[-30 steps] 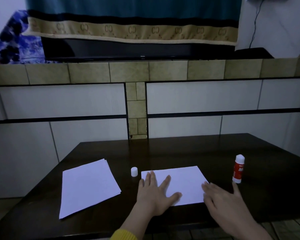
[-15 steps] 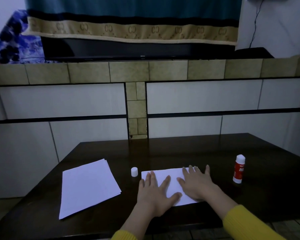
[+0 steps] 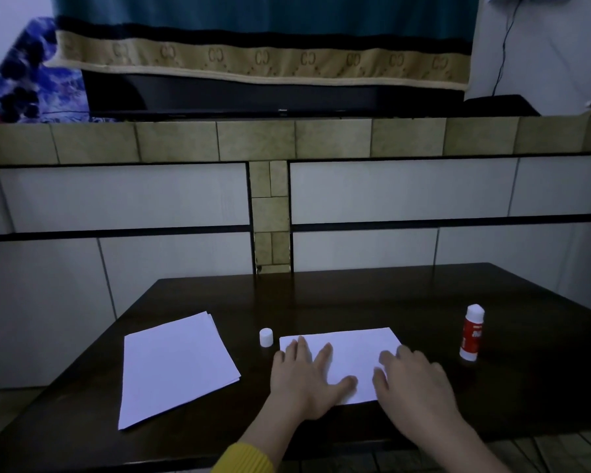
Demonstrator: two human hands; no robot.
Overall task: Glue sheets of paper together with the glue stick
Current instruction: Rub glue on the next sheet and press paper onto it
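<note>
A white sheet of paper (image 3: 350, 349) lies near the front edge of the dark table (image 3: 355, 295). My left hand (image 3: 304, 378) rests flat on its left part, fingers spread. My right hand (image 3: 411, 380) lies flat on its right part, fingers apart, slightly blurred. A red and white glue stick (image 3: 471, 332) stands upright and uncapped to the right of the sheet, apart from my hands. Its white cap (image 3: 266, 337) stands just left of the sheet. A stack of white sheets (image 3: 174, 365) lies further left.
A tiled wall with a ledge (image 3: 270, 138) rises right behind the table. On the ledge stands a dark screen (image 3: 273, 97) under a green and beige cloth. The table's front edge is close to my arms.
My right hand went from the table right of the sheet onto the sheet's middle, then slid back right to the sheet's right part. My left hand stayed flat in place.
</note>
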